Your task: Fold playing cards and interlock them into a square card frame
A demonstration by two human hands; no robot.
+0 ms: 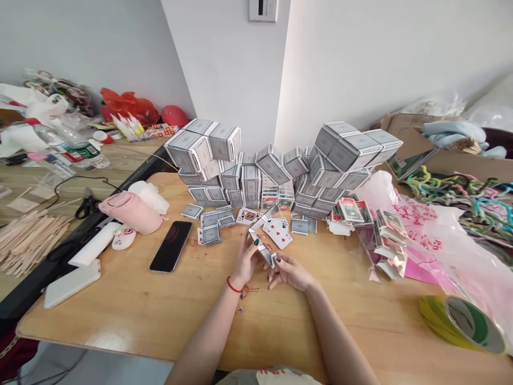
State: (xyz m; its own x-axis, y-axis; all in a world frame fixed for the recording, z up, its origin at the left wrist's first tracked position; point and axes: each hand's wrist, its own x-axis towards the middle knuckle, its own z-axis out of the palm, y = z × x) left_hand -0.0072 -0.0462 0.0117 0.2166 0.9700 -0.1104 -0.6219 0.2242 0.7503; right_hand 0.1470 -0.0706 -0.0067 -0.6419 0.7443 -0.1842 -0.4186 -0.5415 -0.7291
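Note:
Between my two hands, low over the table's middle, is a folded playing card (265, 253), its end bent up. My left hand (247, 261) grips it from the left, thumb on top. At its right end the thumb and fingers of my right hand (292, 271) pinch it. Just beyond lie loose face-up playing cards (277, 232), one with red hearts, and a face card (248, 216). Folded grey-backed cards (216, 222) sit left of these, with more folded cards (303, 225) to the right. Behind stands a stepped structure of folded-card blocks (251, 184).
A black phone (171, 246), a pink roll (132, 210) and a white power bank (72, 283) lie left. To the right are opened card boxes (388, 243), pink plastic (452, 240) and yellow-green tape (460, 323). Wooden sticks (34, 238) cover the left table.

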